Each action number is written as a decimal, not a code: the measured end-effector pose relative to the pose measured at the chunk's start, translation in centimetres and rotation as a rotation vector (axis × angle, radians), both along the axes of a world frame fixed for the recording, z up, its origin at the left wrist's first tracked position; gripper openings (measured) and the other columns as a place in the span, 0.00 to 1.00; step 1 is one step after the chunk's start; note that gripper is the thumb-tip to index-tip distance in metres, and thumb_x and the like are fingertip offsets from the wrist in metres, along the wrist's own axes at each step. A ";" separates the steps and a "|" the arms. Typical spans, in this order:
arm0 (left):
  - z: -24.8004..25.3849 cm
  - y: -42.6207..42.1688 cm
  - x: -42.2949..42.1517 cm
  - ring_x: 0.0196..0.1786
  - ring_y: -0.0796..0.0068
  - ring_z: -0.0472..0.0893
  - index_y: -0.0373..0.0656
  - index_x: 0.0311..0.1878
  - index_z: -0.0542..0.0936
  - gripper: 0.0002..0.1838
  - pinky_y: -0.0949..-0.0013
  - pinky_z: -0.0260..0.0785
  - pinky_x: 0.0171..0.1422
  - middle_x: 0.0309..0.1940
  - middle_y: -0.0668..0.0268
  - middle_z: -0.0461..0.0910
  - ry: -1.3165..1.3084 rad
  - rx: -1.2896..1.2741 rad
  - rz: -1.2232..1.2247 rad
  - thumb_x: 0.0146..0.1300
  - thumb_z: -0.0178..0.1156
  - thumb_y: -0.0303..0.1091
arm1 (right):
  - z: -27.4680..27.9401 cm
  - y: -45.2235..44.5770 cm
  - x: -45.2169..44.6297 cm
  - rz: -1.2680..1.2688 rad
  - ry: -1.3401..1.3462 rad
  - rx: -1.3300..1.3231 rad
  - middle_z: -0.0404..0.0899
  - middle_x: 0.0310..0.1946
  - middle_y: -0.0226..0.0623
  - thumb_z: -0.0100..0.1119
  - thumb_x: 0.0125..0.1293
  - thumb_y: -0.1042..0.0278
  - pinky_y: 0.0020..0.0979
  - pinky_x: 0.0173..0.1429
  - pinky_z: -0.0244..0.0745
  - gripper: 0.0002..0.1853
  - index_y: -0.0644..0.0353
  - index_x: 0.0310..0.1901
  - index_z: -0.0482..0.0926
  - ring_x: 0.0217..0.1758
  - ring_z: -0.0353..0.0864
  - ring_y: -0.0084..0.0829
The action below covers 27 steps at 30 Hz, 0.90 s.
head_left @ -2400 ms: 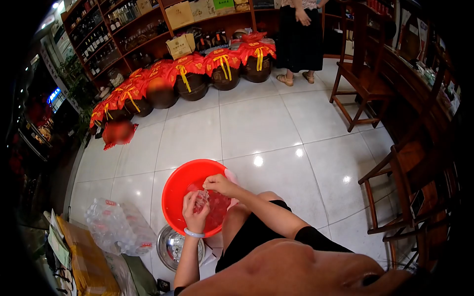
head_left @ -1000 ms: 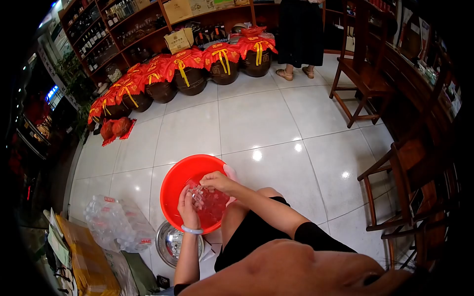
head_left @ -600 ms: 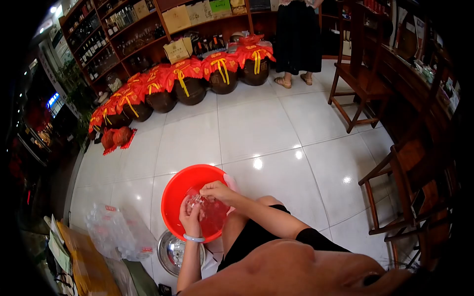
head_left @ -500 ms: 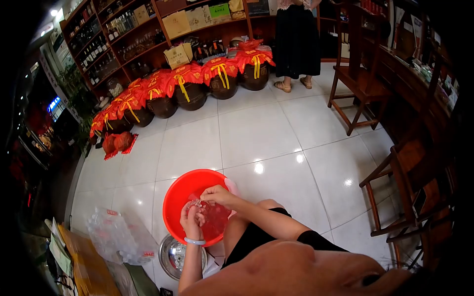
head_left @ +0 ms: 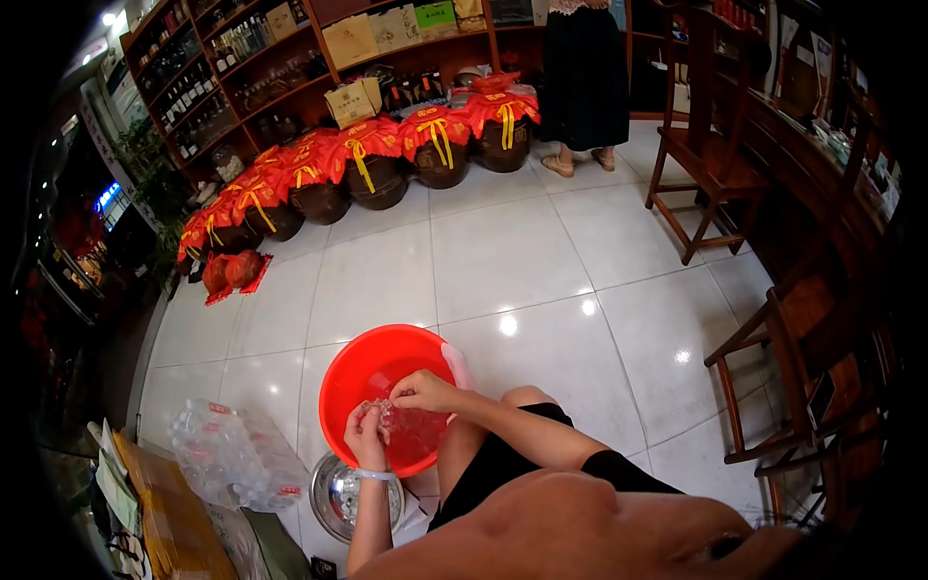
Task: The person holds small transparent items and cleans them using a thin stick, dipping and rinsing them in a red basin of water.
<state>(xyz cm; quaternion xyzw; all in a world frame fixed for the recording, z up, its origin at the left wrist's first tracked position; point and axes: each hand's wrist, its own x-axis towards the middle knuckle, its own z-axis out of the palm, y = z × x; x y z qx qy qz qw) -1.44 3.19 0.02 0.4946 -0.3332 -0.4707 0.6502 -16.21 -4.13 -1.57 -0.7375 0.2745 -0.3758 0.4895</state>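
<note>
Both hands are over a red plastic basin (head_left: 350, 372) on the floor, which holds water. My left hand (head_left: 366, 435), with a pale bangle at the wrist, has its fingers curled around something small, pale and glistening that I cannot make out. My right hand (head_left: 425, 391) is closed in a pinch at the same pale stuff, its fingertips close to those of the left. A pink cloth or glove-like thing (head_left: 455, 365) hangs over the basin's right rim. Below the left forearm, a steel bowl (head_left: 327, 490) with small pale bits in it is partly hidden.
A clear plastic bag of bottles (head_left: 227, 454) and cardboard (head_left: 159, 503) lie to the left. Wine jars with red covers (head_left: 375, 184) line the shelves (head_left: 280, 92). Another person (head_left: 583, 82) stands at the back. Wooden chairs (head_left: 710, 164) stand on the right.
My left hand has turned and its fingers have drawn closer together around the pale stuff. The right hand has barely moved. The view has shifted slightly.
</note>
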 end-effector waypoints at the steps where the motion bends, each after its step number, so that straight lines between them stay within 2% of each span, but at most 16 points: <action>1: 0.2 0.0 0.0 0.12 0.86 0.64 0.35 0.41 0.72 0.11 0.83 0.52 0.13 0.21 0.67 0.73 -0.031 -0.007 0.002 0.56 0.57 0.29 | 0.1 0.0 0.0 0.017 -0.003 0.010 0.80 0.27 0.39 0.56 0.51 0.71 0.24 0.36 0.70 0.08 0.66 0.32 0.79 0.30 0.78 0.25; 5: 0.3 0.0 -0.1 0.12 0.86 0.64 0.35 0.40 0.72 0.10 0.82 0.52 0.13 0.20 0.68 0.73 -0.054 -0.015 0.017 0.57 0.56 0.30 | -0.4 -0.4 -0.1 0.022 -0.046 0.008 0.80 0.27 0.39 0.57 0.51 0.72 0.24 0.37 0.71 0.08 0.66 0.32 0.79 0.30 0.78 0.26; 8: 0.0 -0.2 0.4 0.12 0.86 0.63 0.36 0.39 0.72 0.10 0.83 0.51 0.13 0.19 0.68 0.72 0.034 0.020 -0.041 0.58 0.55 0.33 | -0.7 -0.7 -0.3 0.059 -0.122 0.028 0.80 0.27 0.39 0.57 0.51 0.72 0.24 0.37 0.71 0.08 0.66 0.32 0.79 0.30 0.78 0.25; 11: 0.9 0.0 0.3 0.11 0.85 0.63 0.38 0.35 0.73 0.10 0.83 0.49 0.12 0.18 0.69 0.71 0.072 0.056 -0.073 0.59 0.53 0.37 | -0.4 -0.6 -0.5 0.028 -0.102 -0.018 0.80 0.27 0.38 0.57 0.51 0.72 0.24 0.37 0.71 0.08 0.66 0.32 0.79 0.31 0.78 0.24; 14: 1.9 0.1 0.1 0.11 0.84 0.64 0.40 0.32 0.74 0.12 0.82 0.48 0.11 0.17 0.68 0.71 0.112 0.098 -0.056 0.60 0.53 0.40 | -0.3 -0.5 -0.4 0.050 -0.114 0.057 0.80 0.28 0.38 0.57 0.51 0.73 0.24 0.37 0.71 0.08 0.66 0.33 0.79 0.32 0.78 0.24; 16: 2.8 0.3 -0.4 0.11 0.84 0.64 0.41 0.29 0.74 0.13 0.82 0.48 0.11 0.16 0.68 0.71 0.263 0.199 -0.051 0.60 0.52 0.41 | -0.4 -0.4 -0.3 0.050 -0.154 0.059 0.79 0.28 0.39 0.56 0.52 0.73 0.24 0.36 0.71 0.08 0.66 0.33 0.79 0.31 0.78 0.25; 17: 2.4 0.2 -0.1 0.11 0.84 0.64 0.41 0.29 0.74 0.13 0.82 0.48 0.11 0.16 0.68 0.71 0.264 0.199 -0.047 0.60 0.52 0.41 | -0.5 -0.2 -0.2 0.054 -0.154 0.060 0.79 0.28 0.39 0.56 0.52 0.73 0.24 0.36 0.71 0.08 0.66 0.33 0.79 0.31 0.78 0.25; 19: 1.3 0.1 0.4 0.11 0.84 0.64 0.41 0.31 0.74 0.13 0.83 0.48 0.11 0.17 0.67 0.72 0.121 0.197 -0.129 0.60 0.52 0.42 | -0.7 0.1 0.1 -0.026 -0.091 -0.140 0.79 0.27 0.40 0.56 0.53 0.73 0.25 0.36 0.71 0.07 0.67 0.31 0.78 0.30 0.78 0.26; 22: 0.7 0.1 0.4 0.10 0.84 0.63 0.40 0.34 0.73 0.11 0.83 0.48 0.11 0.18 0.66 0.72 0.091 0.165 -0.120 0.61 0.53 0.40 | -0.7 0.3 0.3 -0.083 -0.081 -0.213 0.77 0.24 0.39 0.55 0.55 0.73 0.24 0.33 0.71 0.06 0.68 0.29 0.78 0.29 0.78 0.26; 27: 0.8 -0.2 -0.5 0.10 0.85 0.63 0.40 0.36 0.72 0.08 0.83 0.48 0.11 0.19 0.65 0.73 0.158 0.071 -0.057 0.61 0.53 0.35 | -0.7 0.6 0.7 -0.187 -0.113 -0.109 0.75 0.21 0.36 0.54 0.55 0.73 0.23 0.31 0.70 0.06 0.68 0.29 0.77 0.27 0.77 0.23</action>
